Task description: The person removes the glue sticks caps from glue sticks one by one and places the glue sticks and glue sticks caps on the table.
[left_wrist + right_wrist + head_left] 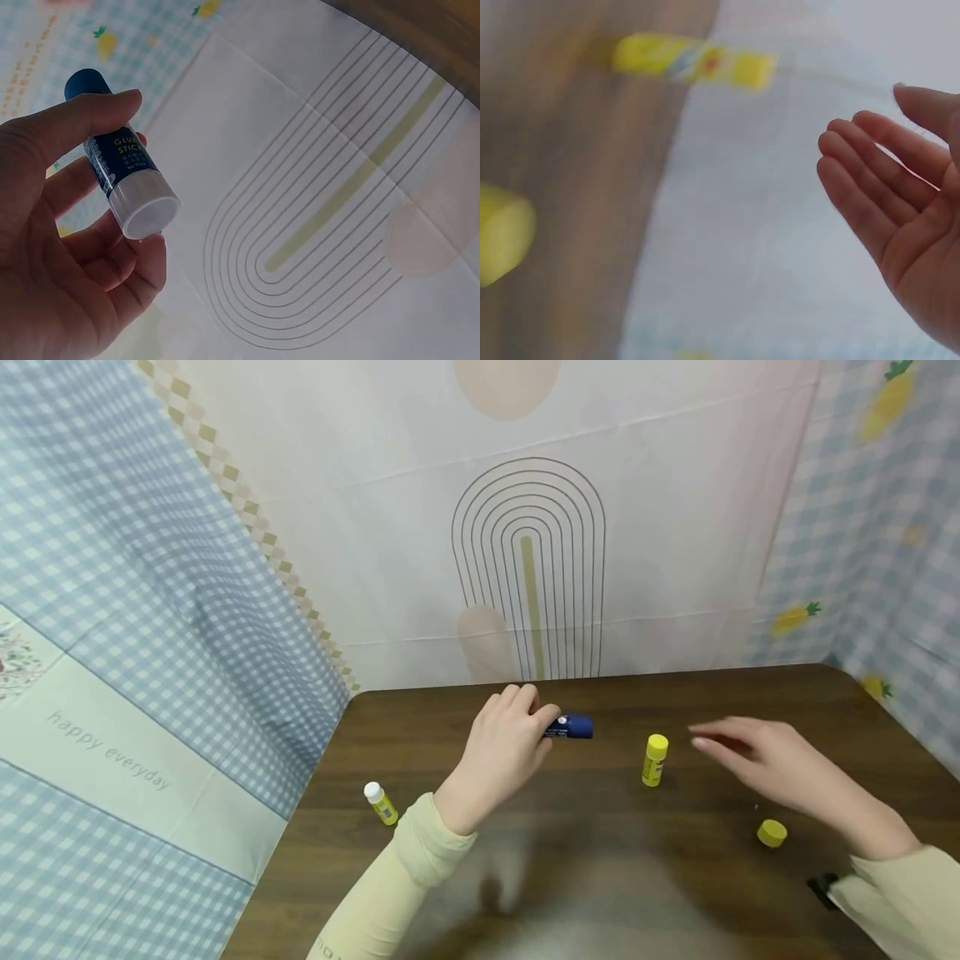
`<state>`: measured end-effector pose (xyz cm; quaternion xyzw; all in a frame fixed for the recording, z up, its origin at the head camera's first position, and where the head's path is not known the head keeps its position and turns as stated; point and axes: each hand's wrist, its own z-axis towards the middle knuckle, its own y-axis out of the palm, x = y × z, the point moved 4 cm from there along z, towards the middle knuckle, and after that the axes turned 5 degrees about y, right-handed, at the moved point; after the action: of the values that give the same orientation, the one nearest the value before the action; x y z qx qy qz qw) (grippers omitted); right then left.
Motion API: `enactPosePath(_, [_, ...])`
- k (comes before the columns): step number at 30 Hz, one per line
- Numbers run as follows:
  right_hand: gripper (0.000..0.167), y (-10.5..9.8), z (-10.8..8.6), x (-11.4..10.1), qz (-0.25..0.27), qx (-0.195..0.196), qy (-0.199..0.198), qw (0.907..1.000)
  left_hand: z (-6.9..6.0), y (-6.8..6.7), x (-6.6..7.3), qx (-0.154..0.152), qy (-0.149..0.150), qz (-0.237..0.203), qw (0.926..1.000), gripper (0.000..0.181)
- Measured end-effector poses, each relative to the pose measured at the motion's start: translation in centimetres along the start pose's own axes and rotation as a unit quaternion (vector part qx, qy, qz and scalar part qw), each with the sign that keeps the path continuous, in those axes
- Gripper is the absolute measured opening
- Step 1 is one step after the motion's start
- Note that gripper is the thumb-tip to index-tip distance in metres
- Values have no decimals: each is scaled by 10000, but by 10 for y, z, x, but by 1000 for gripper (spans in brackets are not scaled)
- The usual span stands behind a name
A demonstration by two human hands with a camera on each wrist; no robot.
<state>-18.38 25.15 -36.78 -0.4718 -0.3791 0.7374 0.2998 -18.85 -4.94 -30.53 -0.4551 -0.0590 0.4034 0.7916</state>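
Note:
My left hand (504, 747) grips a dark blue glue stick (572, 727) above the table, thumb and fingers round its body. In the left wrist view the glue stick (124, 154) shows a blue end and a white, round end, with the left hand (75, 217) curled about it. To the right, my right hand (780, 768) hovers with extended fingers and holds nothing. A yellow glue stick (654, 762) stands upright just left of its fingertips. The right wrist view shows the right hand (900, 202) apart from the blurred yellow stick (697, 61).
On the brown table (600, 860), a yellow stick with a white cap (381, 804) is at the left. A yellow round cap (772, 833) lies below the right hand, and a black object (823, 890) is beside the right sleeve. Patterned cloth (660, 527) hangs behind.

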Motion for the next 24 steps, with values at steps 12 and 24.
enactPosePath(12, [30,19,52,-104,1024,-160,-1353,9854,4,-3,9,-178,64,88,9998,13])
enactPosePath(24, [23,24,51,-108,904,-16,-1537,9840,3,-6,15,-159,289,14,9995,7])
